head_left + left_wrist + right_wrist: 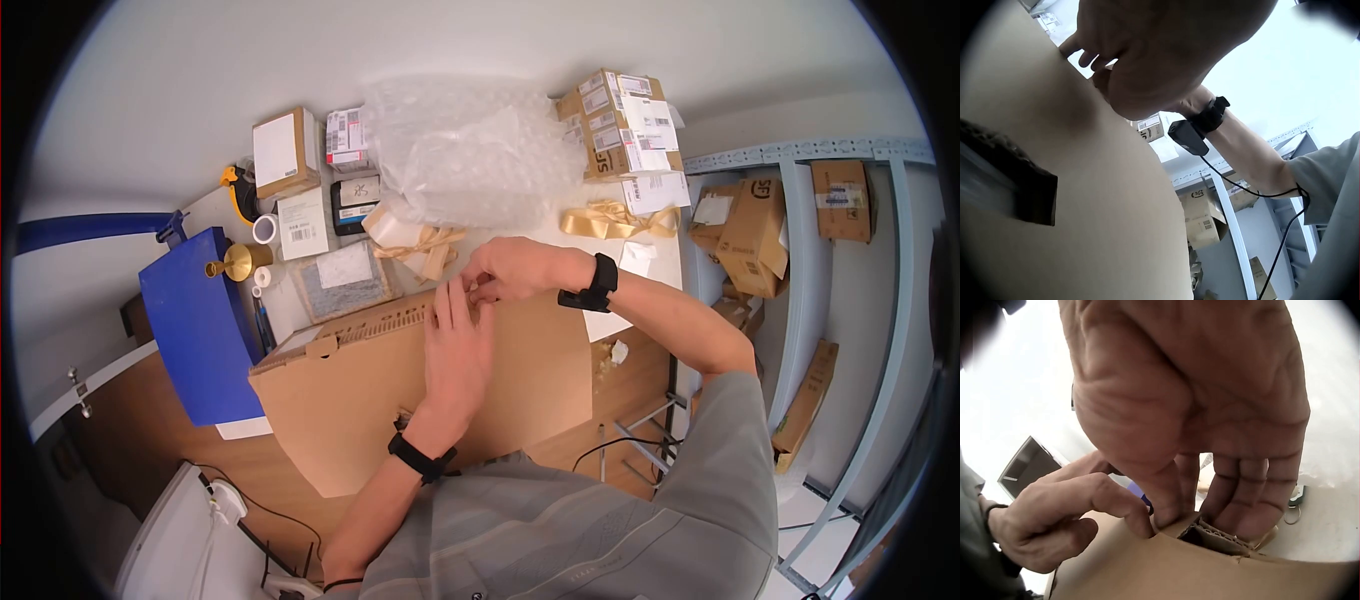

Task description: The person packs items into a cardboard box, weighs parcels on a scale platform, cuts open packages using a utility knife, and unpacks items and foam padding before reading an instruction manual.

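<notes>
A large brown cardboard box [540, 360] lies in front of the person, its long top edge toward the cluttered table. My right hand [535, 268] bends over that edge and pinches a small cut flap [1194, 526] of the cardboard between thumb and fingers. On the box's broad side rests my left hand [458, 355], its fingers fairly straight and pointing to the same spot. In the right wrist view, the left index fingertip [1147, 530] touches the cardboard right beside the flap. A slot [1038, 194] in the box shows in the left wrist view.
Bubble wrap [470, 150] and labelled parcels [625, 125] stand at the table's back. Gold ribbon [620, 218], a brass cup [238, 263] and tape rolls [265, 229] lie around the box. A blue panel [200, 325] is at left; shelves [800, 250] with cartons stand at right.
</notes>
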Tool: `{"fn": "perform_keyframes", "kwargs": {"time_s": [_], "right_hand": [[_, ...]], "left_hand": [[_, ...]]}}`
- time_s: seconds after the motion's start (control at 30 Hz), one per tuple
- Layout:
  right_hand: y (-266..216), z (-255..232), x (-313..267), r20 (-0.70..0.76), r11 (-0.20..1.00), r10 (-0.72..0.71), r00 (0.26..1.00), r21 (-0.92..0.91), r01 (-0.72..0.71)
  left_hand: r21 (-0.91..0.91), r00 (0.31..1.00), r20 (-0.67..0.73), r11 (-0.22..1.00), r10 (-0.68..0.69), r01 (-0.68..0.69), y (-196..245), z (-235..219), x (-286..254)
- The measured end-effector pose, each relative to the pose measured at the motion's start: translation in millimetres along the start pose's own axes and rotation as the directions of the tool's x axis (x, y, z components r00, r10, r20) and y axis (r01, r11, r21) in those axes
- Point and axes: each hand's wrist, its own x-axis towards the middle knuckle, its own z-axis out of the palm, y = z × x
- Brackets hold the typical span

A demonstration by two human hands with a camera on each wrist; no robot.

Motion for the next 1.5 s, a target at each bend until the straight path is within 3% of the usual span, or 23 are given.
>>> {"fn": "perform_keyframes", "kwargs": {"time_s": [0.07, 0.2, 0.4, 0.5, 0.57, 0.67, 0.9, 1.0, 1.07, 1.2, 1.37, 1.5], "right_hand": [[5.6, 3.6, 2.9, 0.009, 0.983, -0.063, 0.998, -0.172, 0.064], [10.7, 4.2, 0.7, 0.018, 0.987, -0.080, 0.997, -0.141, 0.081], [15.6, 11.2, -4.7, -0.007, 0.932, -0.281, 0.960, -0.241, 0.272], [15.2, 8.3, -2.0, -0.036, 0.968, -0.233, 0.972, -0.105, 0.229], [-2.7, -4.2, 2.1, 0.130, 0.999, -0.032, 0.991, -0.016, 0.035], [18.7, -1.4, 13.5, 0.189, 0.987, -0.112, 0.976, 0.138, 0.086], [31.2, 1.7, 23.8, 0.176, 0.952, -0.261, 0.949, 0.208, 0.223], [40.8, -0.2, 22.5, 0.182, 0.970, -0.161, 0.970, 0.209, 0.121], [44.5, -7.8, 26.8, 0.303, 0.912, -0.030, 0.953, 0.399, -0.098], [41.4, -8.1, 19.2, 0.276, 0.867, -0.005, 0.961, 0.479, -0.133], [47.4, 6.8, 7.5, 0.146, 0.908, -0.045, 0.988, 0.418, -0.021], [51.4, 9.7, 7.3, 0.099, 0.914, -0.053, 0.994, 0.405, 0.008]], "left_hand": [[-0.121, 0.996, 0.066, 0.991, -0.056, 0.064, 0.3, -3.7, 4.8], [-0.176, 0.992, 0.065, 0.978, -0.106, 0.116, 2.7, -1.5, 6.2], [-0.172, 0.997, 0.048, 0.982, -0.068, 0.076, 7.3, -7.7, 0.6], [-0.145, 0.997, 0.047, 0.987, -0.057, 0.064, 7.4, -6.2, -1.1], [-0.218, 0.992, 0.105, 0.972, -0.069, 0.091, 6.4, -6.2, -2.6], [-0.166, 0.994, 0.076, 0.982, -0.077, 0.089, 5.7, -2.4, -2.4], [-0.241, 0.990, 0.110, 0.964, -0.087, 0.111, 6.6, -4.9, -6.6], [-0.263, 0.988, 0.148, 0.961, -0.050, 0.088, 4.0, -6.2, -13.2], [-0.257, 0.991, 0.127, 0.963, -0.048, 0.079, 3.0, -3.7, -12.2], [-0.247, 0.986, 0.165, 0.967, -0.014, 0.055, 2.2, -8.3, -10.9], [-0.258, 0.998, 0.063, 0.966, 0.028, -0.011, -4.1, 4.1, -18.9], [-0.280, 0.999, 0.041, 0.960, -0.007, 0.018, -0.9, 1.1, -16.8]]}}
